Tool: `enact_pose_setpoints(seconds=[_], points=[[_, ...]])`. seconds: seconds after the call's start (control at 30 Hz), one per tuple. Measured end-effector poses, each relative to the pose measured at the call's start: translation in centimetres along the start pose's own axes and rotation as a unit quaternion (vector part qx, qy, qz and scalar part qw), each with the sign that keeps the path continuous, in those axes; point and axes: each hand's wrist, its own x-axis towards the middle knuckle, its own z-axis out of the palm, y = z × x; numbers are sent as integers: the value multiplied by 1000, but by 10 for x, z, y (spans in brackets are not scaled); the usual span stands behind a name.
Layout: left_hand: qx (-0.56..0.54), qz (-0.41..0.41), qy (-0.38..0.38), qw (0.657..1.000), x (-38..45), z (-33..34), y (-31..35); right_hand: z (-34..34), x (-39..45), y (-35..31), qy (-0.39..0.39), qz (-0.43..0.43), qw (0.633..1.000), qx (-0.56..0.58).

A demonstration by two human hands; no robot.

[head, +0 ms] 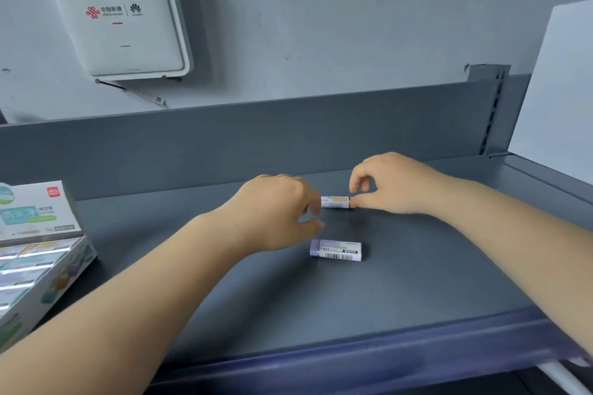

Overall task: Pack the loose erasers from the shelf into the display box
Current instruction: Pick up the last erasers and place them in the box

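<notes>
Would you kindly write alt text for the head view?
The right hand pinches an orange eraser on a grey shelf, the left hand reaching beside it. A purple eraser lies nearer; the display box sits far left.

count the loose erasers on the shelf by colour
orange eraser: 1, its end held by the right hand
purple eraser: 1, lying untouched near the left hand
total: 2 loose erasers on the shelf

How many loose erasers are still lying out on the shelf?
2. The orange-ended eraser in a white sleeve is farther back, its end pinched by the right hand. The purple eraser with a barcode sleeve lies nearer, untouched. The hands may hide others.
</notes>
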Motion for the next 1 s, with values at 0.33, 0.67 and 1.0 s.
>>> enact_pose_setpoints(seconds=[0.33, 0.67, 1.0], points=[[-119, -35, -105, 987, -4, 4, 6, 24, 23, 5, -25, -33, 998, 41], [-176, -94, -132, 971, -10, -3, 18, 25, 20, 6, -40, -54, 991, 114], [-253, -205, 62, 943, -51, -16, 26, -6, -3, -14, 11, -81, 953, 293]])
